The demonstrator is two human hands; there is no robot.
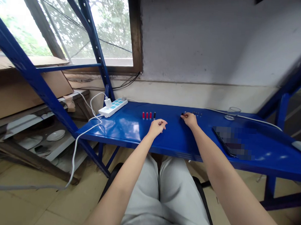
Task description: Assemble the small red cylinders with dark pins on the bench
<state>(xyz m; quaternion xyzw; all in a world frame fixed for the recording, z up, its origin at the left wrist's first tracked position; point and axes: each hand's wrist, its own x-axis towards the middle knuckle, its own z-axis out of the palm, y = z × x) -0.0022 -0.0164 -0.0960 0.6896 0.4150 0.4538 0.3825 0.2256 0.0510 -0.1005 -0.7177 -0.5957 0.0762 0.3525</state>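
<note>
My right hand (190,119) rests over the blue table (128,133), its thumb and fingertips closed on a small black cylindrical piece (182,114). To the left, my left hand (158,126) hovers near the table's front half with its fingers curled in; whatever they may hold is hidden. Just beyond it is a row of small upright pieces with pale lower ends: three red pieces (147,115) and one black piece (154,115). Several tiny metallic-looking bits (197,114) lie scattered behind my right hand, too small to name.
A white power strip (113,107) with a plugged-in charger (107,102) sits at the table's left end, its cable hanging off the edge. On the right are a clear glass (232,113) and a dark flat device (222,139), partly blurred. Blue frame posts (93,41) flank the table.
</note>
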